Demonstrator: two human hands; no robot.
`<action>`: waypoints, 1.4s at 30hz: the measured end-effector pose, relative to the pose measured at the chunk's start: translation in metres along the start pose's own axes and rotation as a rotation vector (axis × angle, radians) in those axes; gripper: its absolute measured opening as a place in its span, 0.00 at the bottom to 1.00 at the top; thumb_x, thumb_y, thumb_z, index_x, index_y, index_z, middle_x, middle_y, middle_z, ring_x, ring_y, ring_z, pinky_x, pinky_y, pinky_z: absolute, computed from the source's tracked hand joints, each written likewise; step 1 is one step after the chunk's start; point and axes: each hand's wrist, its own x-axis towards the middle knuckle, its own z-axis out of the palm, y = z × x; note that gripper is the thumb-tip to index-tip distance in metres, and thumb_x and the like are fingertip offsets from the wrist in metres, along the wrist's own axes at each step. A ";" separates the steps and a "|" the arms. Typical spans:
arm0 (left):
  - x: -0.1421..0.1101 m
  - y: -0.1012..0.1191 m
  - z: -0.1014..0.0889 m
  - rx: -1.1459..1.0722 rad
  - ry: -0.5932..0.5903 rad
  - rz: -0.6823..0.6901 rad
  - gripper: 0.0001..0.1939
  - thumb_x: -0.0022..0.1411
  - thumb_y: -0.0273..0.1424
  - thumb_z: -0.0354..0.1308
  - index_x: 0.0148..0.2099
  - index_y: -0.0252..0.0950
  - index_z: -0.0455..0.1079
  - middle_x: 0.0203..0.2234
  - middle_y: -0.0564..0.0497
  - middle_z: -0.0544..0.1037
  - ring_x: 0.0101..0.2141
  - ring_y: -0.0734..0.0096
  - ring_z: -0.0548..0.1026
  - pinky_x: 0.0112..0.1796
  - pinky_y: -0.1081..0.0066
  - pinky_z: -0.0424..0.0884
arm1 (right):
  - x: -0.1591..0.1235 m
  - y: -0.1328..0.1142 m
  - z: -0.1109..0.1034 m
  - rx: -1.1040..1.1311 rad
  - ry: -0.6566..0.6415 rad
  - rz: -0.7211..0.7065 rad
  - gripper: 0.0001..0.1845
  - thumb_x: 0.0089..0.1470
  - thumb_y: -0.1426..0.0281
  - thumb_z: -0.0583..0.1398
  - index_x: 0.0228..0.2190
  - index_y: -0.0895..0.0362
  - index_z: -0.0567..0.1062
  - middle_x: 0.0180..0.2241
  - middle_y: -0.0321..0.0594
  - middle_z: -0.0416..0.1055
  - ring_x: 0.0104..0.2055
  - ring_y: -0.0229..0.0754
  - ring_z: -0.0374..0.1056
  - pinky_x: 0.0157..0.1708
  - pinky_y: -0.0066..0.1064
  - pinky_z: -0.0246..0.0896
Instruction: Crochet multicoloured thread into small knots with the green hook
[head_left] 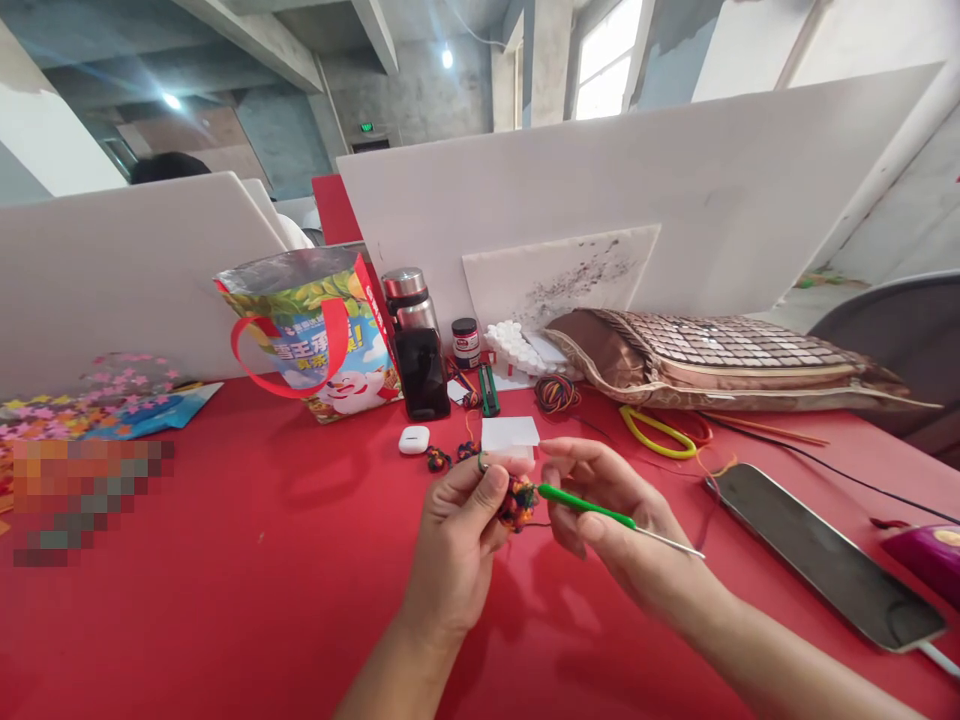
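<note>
My left hand (454, 535) pinches a small crocheted piece (517, 506) of multicoloured yarn between thumb and fingers, just above the red table. Across my right hand (637, 515) lies a crochet hook (589, 506), its green handle pointing left at the piece and its thin metal shaft reaching out past my thumb. The handle's left end is close to the piece; I cannot tell whether they touch. A dark strand of yarn runs from the piece toward my right fingers. Behind my hands are a white card (508, 433) and small crocheted bits (438, 459).
Around the red table (300, 600) stand a colourful bag (330, 350), a steel flask (409, 300), an upright phone (422, 375) and a jar (466, 345). A yarn ball (557, 394), yellow-handled scissors (660, 435), a cushion (720, 350) and a cabled phone (821, 555) sit centre to right.
</note>
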 end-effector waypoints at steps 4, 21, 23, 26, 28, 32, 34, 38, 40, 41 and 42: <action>-0.003 -0.006 0.000 0.087 0.060 -0.055 0.18 0.49 0.47 0.79 0.39 0.42 0.88 0.24 0.51 0.78 0.25 0.80 0.69 0.26 0.81 0.64 | -0.006 -0.004 0.002 -0.039 0.019 -0.059 0.10 0.61 0.56 0.69 0.41 0.46 0.86 0.28 0.39 0.72 0.25 0.40 0.62 0.26 0.34 0.61; -0.008 -0.015 0.007 0.103 -0.014 -0.111 0.27 0.49 0.34 0.81 0.53 0.49 0.85 0.33 0.52 0.86 0.34 0.76 0.79 0.39 0.79 0.76 | -0.014 -0.002 -0.011 -0.129 0.103 -0.191 0.07 0.65 0.63 0.67 0.38 0.52 0.84 0.26 0.36 0.74 0.23 0.34 0.64 0.23 0.28 0.60; -0.008 -0.015 0.007 0.109 -0.020 -0.103 0.28 0.48 0.35 0.82 0.53 0.47 0.85 0.33 0.51 0.86 0.34 0.74 0.79 0.40 0.77 0.76 | -0.013 0.000 -0.011 -0.120 0.114 -0.181 0.06 0.65 0.63 0.67 0.40 0.51 0.84 0.28 0.37 0.75 0.24 0.35 0.64 0.24 0.28 0.61; -0.009 -0.016 0.007 0.168 -0.018 -0.078 0.29 0.51 0.35 0.80 0.56 0.46 0.83 0.34 0.50 0.86 0.34 0.72 0.78 0.39 0.75 0.76 | -0.013 0.002 -0.011 -0.124 0.108 -0.197 0.08 0.66 0.64 0.66 0.45 0.49 0.85 0.30 0.38 0.76 0.26 0.37 0.66 0.26 0.30 0.64; -0.010 -0.016 0.005 0.220 -0.005 -0.062 0.29 0.53 0.36 0.79 0.58 0.46 0.82 0.34 0.50 0.85 0.33 0.72 0.78 0.37 0.75 0.75 | -0.014 0.002 -0.011 -0.127 0.117 -0.219 0.09 0.66 0.64 0.66 0.46 0.48 0.85 0.31 0.39 0.77 0.27 0.37 0.67 0.27 0.30 0.65; -0.010 -0.016 0.005 0.263 0.026 -0.054 0.30 0.53 0.36 0.79 0.59 0.43 0.82 0.34 0.50 0.84 0.33 0.71 0.77 0.37 0.74 0.73 | -0.014 0.002 -0.015 -0.037 0.135 -0.154 0.09 0.63 0.62 0.69 0.44 0.49 0.87 0.27 0.38 0.76 0.26 0.39 0.66 0.25 0.31 0.64; -0.009 -0.016 0.006 0.249 0.027 -0.065 0.30 0.52 0.36 0.79 0.58 0.42 0.82 0.32 0.51 0.83 0.32 0.72 0.76 0.37 0.74 0.74 | -0.013 0.003 -0.018 0.037 0.102 -0.096 0.10 0.64 0.60 0.68 0.43 0.50 0.88 0.26 0.40 0.77 0.26 0.39 0.68 0.26 0.32 0.64; -0.007 -0.016 0.007 0.171 0.027 -0.087 0.28 0.53 0.37 0.78 0.57 0.43 0.83 0.35 0.51 0.84 0.36 0.68 0.80 0.43 0.67 0.77 | -0.009 0.004 -0.017 0.222 0.084 0.003 0.12 0.59 0.58 0.72 0.42 0.50 0.88 0.26 0.39 0.78 0.24 0.36 0.66 0.27 0.33 0.65; -0.007 -0.017 0.008 0.153 0.042 -0.078 0.25 0.54 0.36 0.78 0.55 0.43 0.83 0.35 0.51 0.84 0.38 0.65 0.82 0.48 0.63 0.77 | -0.008 0.004 -0.014 0.290 0.106 0.039 0.14 0.55 0.58 0.74 0.42 0.49 0.88 0.26 0.38 0.79 0.23 0.35 0.65 0.28 0.33 0.65; -0.007 -0.016 0.009 0.152 0.050 -0.071 0.24 0.54 0.36 0.78 0.54 0.43 0.83 0.34 0.52 0.83 0.38 0.65 0.82 0.50 0.62 0.77 | -0.007 0.004 -0.013 0.312 0.118 0.053 0.14 0.54 0.58 0.75 0.42 0.50 0.88 0.26 0.38 0.79 0.23 0.34 0.65 0.28 0.32 0.65; -0.007 -0.016 0.009 0.156 0.056 -0.066 0.23 0.54 0.35 0.78 0.52 0.43 0.84 0.33 0.53 0.83 0.38 0.65 0.82 0.50 0.62 0.77 | -0.007 0.004 -0.011 0.332 0.129 0.067 0.14 0.54 0.59 0.75 0.41 0.50 0.88 0.26 0.38 0.79 0.23 0.34 0.65 0.27 0.32 0.64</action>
